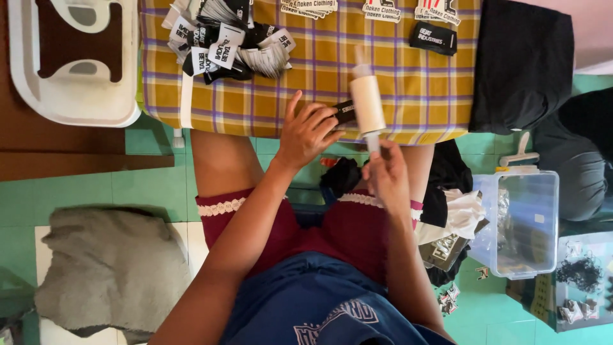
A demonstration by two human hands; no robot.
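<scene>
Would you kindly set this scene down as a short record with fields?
Setting: person seated at a yellow plaid cloth on a low surface, green tiled floor below
Left hand: fingers pressing a small black label flat on the cloth
Right hand: gripping the handle of a pale lint roller, roller head over the label
Nearby: pile of black and white labels, white plastic stool, clear plastic box, black garment, grey cloth

Woven checked cloth (408, 83), matt paper lint roller (367, 104), glossy clear plastic box (527, 223), smooth tiles (147, 191)
</scene>
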